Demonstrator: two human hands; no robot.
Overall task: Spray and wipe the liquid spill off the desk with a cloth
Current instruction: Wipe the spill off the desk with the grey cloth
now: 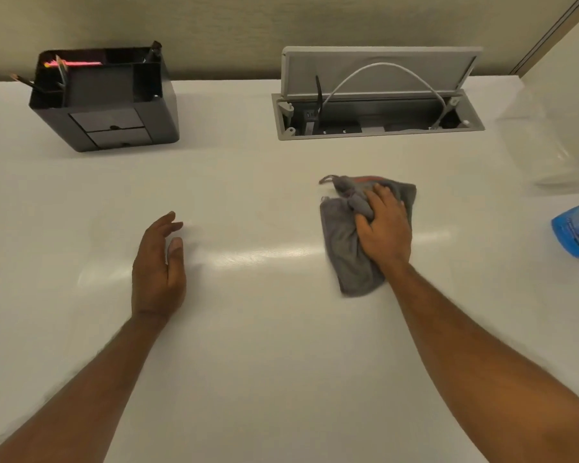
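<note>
A wide white worktop [264, 195] fills most of the view, with a glossy streak of reflected light running across its middle between the two forearms. At its far edge, right of centre, a grey cable box [378, 118] is sunk into the surface, its lid [381, 70] tipped up and a white cable [386, 70] arching inside it. To the far left stands a black desk organiser [107, 101] with two small drawers in front and pencils in its top compartments. At the right edge a blue-labelled bottle [577, 228] is partly cut off by the frame. The grey cloth [345, 248] lies crumpled on the worktop right of centre, near the bottle but apart from it. The right hand [383, 225] presses down on the cloth, fingers curled and bunching a fold of it. The left hand [159, 265] is open and empty, fingers loosely extended, set edge-on just over the worktop, well apart from the cloth.
</note>
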